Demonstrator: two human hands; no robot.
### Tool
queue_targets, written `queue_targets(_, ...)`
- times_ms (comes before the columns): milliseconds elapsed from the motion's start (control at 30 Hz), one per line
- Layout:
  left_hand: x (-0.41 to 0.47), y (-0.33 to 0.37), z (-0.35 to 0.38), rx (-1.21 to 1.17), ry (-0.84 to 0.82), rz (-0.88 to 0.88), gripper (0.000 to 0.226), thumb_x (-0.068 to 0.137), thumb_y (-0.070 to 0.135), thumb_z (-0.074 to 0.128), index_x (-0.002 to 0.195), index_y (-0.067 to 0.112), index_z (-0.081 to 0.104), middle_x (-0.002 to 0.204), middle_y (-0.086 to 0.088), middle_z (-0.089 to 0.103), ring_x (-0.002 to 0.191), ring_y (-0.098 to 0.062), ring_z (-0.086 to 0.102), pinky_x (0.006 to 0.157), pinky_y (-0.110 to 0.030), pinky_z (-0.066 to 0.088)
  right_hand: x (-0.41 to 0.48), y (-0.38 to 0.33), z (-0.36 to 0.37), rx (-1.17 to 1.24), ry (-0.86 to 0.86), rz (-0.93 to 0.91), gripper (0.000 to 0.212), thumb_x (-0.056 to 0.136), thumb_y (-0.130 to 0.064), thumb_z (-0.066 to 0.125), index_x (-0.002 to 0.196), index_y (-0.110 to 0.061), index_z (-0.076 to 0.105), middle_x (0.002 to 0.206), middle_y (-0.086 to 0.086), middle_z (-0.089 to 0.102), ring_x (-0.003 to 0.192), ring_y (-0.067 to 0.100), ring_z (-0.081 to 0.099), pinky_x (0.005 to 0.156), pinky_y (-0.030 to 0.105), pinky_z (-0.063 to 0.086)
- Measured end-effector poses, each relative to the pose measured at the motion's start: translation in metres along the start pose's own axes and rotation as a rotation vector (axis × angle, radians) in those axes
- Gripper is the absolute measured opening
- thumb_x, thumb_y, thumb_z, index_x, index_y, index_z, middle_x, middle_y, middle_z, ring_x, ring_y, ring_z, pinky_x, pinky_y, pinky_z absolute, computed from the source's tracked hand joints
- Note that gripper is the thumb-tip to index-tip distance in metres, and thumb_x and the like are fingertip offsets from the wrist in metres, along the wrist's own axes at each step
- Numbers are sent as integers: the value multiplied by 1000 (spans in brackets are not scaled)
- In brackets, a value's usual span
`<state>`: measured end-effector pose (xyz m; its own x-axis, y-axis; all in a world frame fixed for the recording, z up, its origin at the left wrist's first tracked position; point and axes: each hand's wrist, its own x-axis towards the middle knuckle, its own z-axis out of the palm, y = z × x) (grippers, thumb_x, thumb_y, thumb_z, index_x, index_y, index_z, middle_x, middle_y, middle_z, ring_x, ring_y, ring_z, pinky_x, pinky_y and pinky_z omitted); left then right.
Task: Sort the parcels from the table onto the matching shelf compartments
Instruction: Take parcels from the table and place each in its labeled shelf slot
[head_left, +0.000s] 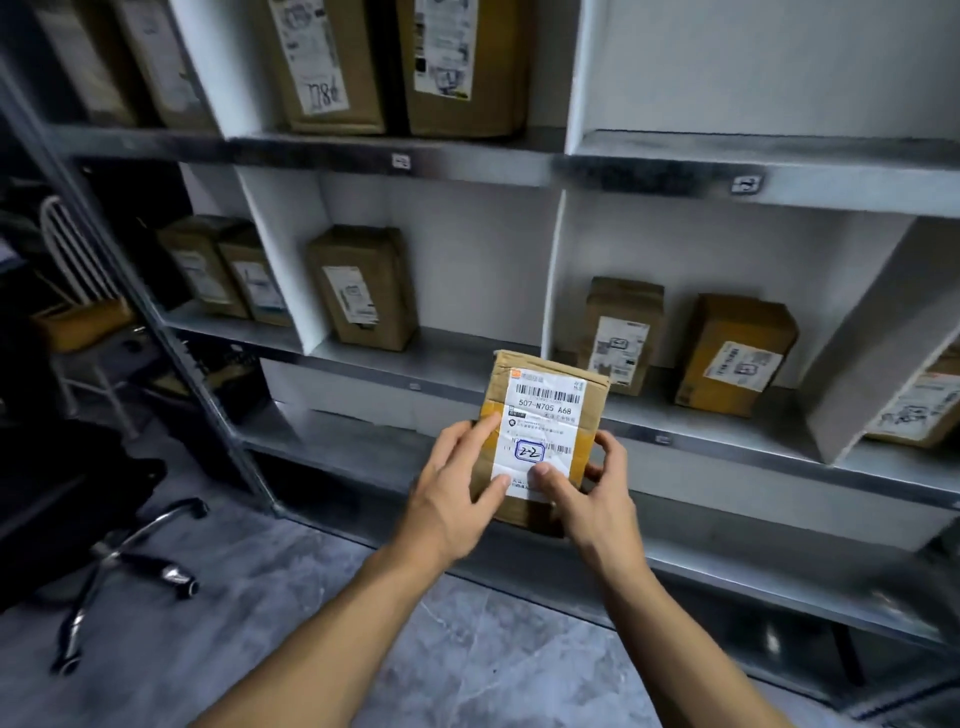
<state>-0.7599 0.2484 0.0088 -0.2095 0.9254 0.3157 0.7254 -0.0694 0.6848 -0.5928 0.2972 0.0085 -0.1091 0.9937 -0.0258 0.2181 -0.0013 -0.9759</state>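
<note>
**One parcel in hand, nine boxes on the shelves**

I see both hands holding one parcel (545, 410) upright before the shelf unit (467, 161). The left hand (457, 488) clasps its left edge; the right hand (602, 499) wraps the right edge, thumb on the label (540, 431), hand-marked 2-2. Beyond the right hand stand a tall box (621, 338) and a squat box (735, 356), then a cut-off box (919, 410). Beyond the left hand are a lone box (363, 288) and a shaded pair (200, 265). Above are an upper pair (322, 62) and a dim pair (83, 57). I can't read the two blurred shelf tags (746, 183).
</note>
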Motion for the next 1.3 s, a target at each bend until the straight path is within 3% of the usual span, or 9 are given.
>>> queue_targets(200,39,-36,-33,37,-12,-3,66,91,34,63,147,44,29,149,9,31,132,-10,38,107,-26,34,38,-21,51,2,7,-27,72,84,-39,76,142,-31,33,120,-9,64,111,12,61,97,41,51)
queue_targets(367,77,-54,-51,50,-43,10,65,91,38,62,145,47,28,146,11,30,132,-11,37,110,-35,36,80,-25,80,98,-26,11,64,83,-37,77,132,-39,36,115,-8,70,99,9,68,93,47,55)
queue_targets(500,115,-77,-70,106,-8,38,55,90,37,62,140,36,40,141,13,34,127,-8,39,107,-32,35,123,-29,103,146,-34,-5,66,82,-38,79,133,-38,36,116,-14,67,107,12,66,94,50,55)
queue_targets(600,144,-103,-83,215,59,21,41,91,35,61,130,26,50,135,7,42,124,-13,43,104,-34,39,159,-33,120,97,-18,-49,63,85,-29,77,130,-41,34,114,-19,61,108,4,59,98,42,53)
queue_targets(700,174,-125,-88,346,-22,3,40,93,39,56,130,26,50,131,7,46,121,-14,43,102,-37,41,197,-34,133,39,14,-72,69,87,-26,76,141,-33,34,112,-20,58,99,-5,57,98,35,52)
queue_targets(967,241,-162,-68,612,-292,-1,56,95,48,46,146,34,31,145,10,35,128,-16,37,106,-37,36,280,-17,154,-48,101,11,80,88,-34,74,152,-20,28,134,7,61,121,28,58,97,32,42)
queue_targets(1100,263,-174,-57,633,-360,-19,56,95,49,47,147,34,29,146,9,34,131,-18,36,107,-40,35,303,-1,163,-45,88,52,79,87,-32,75,151,-25,28,131,3,63,120,27,60,100,37,45)
queue_targets(1233,276,-184,-51,618,-372,-36,56,95,49,45,147,35,29,146,9,34,131,-18,36,106,-40,35,318,10,170,-32,107,57,74,86,-26,77,148,-20,36,134,2,61,120,23,58,97,28,42)
queue_targets(1300,279,-189,-49,609,-379,-37,56,95,49,45,147,35,29,146,9,35,131,-18,36,106,-39,35,323,16,173,-35,109,67,77,84,-30,79,148,-23,35,135,1,60,122,23,58,100,32,44)
